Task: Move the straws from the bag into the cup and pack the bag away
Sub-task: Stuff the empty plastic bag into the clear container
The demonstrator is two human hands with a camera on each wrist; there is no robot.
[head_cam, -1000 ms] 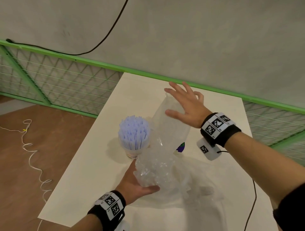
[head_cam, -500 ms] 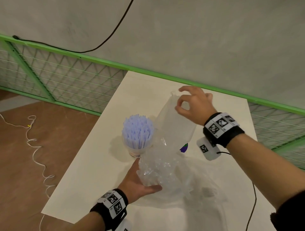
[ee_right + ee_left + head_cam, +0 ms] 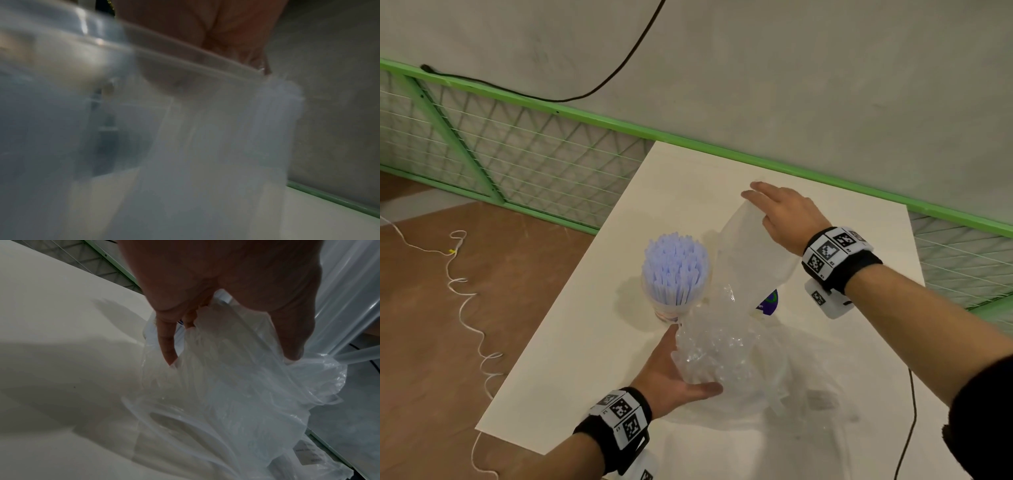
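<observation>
Crumpling low, the clear bag (image 3: 726,346) stands empty.

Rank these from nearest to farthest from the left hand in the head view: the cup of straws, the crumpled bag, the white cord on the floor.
From the left hand:
1. The crumpled bag, held in that hand, to its right.
2. The cup of straws, standing on the table just beyond the hand.
3. The white cord, off the table on the floor to the left.
</observation>
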